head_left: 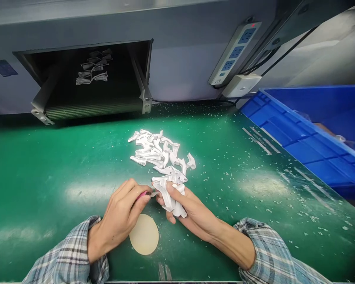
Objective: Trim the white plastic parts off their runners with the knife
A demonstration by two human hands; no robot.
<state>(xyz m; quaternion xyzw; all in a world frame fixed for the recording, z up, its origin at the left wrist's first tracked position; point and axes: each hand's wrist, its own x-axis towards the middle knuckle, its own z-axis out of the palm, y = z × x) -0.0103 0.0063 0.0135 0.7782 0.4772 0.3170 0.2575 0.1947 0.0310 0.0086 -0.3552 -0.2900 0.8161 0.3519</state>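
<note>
The left hand [120, 213] is closed firmly around a slim pink-handled cutter [142, 195], with the thumb and fingers pressed together on the handle. I can see its small silver metal blade [154, 194] right at the edge of the bunch of white moulded plastic pieces [169, 193] in the right hand [192, 213], but I can't tell from here whether it's touching them. The right hand is curled around that bunch and pinching it, with the fingertips [172, 187] pressed on top. The pieces are narrow, curved and matte white, with flared ends, and they look linked together in a crumpled strip.

Just ahead of the hands, a loose heap of the same white plastic pieces [156, 149] lies on the green bench mat [62, 165], running up to the bunch in the right hand. A round beige disc [144, 234] lies flat on the mat below the hands, just beside the left wrist. Tiny white plastic trimmings [233, 201] are scattered across the green surface.

Both forearms come in from checked flannel sleeves [66, 258]. Off to the right sits a blue plastic crate [304, 148]. Above the mat, a white power strip with blue sockets [233, 53] is fixed to the grey housing [180, 67], and more white pieces [93, 67] show in a dark opening.
</note>
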